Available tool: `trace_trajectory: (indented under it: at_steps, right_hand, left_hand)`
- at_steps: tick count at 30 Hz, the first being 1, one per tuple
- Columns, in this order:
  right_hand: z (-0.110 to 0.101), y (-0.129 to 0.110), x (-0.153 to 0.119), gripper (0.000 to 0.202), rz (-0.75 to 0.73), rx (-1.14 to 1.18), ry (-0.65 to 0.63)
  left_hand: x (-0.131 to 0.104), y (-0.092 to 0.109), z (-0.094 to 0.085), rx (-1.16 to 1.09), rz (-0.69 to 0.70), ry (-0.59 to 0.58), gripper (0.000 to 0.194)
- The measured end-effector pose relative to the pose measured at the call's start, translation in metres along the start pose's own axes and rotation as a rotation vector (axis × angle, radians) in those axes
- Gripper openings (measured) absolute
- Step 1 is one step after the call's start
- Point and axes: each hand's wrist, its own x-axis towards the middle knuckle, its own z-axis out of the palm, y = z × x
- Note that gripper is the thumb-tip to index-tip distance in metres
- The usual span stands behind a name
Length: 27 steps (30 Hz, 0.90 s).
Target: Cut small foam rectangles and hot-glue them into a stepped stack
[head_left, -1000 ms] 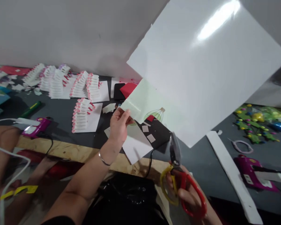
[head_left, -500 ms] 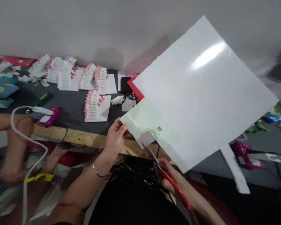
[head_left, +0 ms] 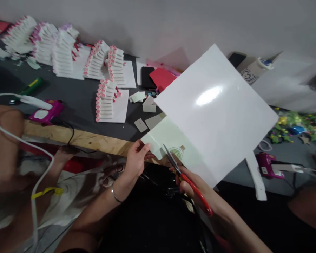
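Observation:
A large glossy white sheet is tilted over the table edge, with a pale green part at its lower left that bears a drawn balloon shape. My left hand pinches the left corner of the green part between thumb and fingers. My right hand is wrapped round the red handles of a pair of scissors. The blades lie over the green part, just left of the drawing, and look nearly closed.
Several white cards with pink-tipped strips stand at the left of the dark table. Small paper scraps lie beyond my left hand. Purple power sockets sit at left and right. Another person's arm rests at the far left.
The grey-white square piece at the scissor tips is gone from the sheet's edge. The sheet has shifted left and lower in view, and a loose square scrap now shows on the table.

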Motion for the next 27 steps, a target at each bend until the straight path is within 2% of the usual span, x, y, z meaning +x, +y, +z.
trace_trajectory:
  at_steps: [3,8,13,17,23,27]
  right_hand:
    - [-0.006,-0.010,0.001,0.060,0.001,0.023,-0.035]
    - [-0.010,-0.013,-0.004,0.068,0.010,0.061,0.056]
    - [-0.018,0.002,-0.003,0.076,-0.029,0.091,0.071]
    - [-0.024,0.016,0.007,0.079,-0.080,0.077,0.096]
    - [-0.016,0.037,0.019,0.091,-0.109,0.137,0.121]
    - [-0.014,0.038,0.021,0.091,-0.134,0.063,0.193]
  left_hand:
    - [-0.002,-0.004,0.002,-0.011,-0.011,-0.018,0.040]
    - [0.007,0.003,0.010,-0.015,0.054,-0.046,0.038]
    - [0.017,0.016,0.026,0.015,0.094,-0.110,0.038]
    - [0.018,0.019,0.037,0.049,0.110,-0.150,0.037]
    - [0.017,0.019,0.045,0.094,0.171,-0.187,0.032]
    - [0.019,0.024,0.050,0.112,0.178,-0.192,0.033]
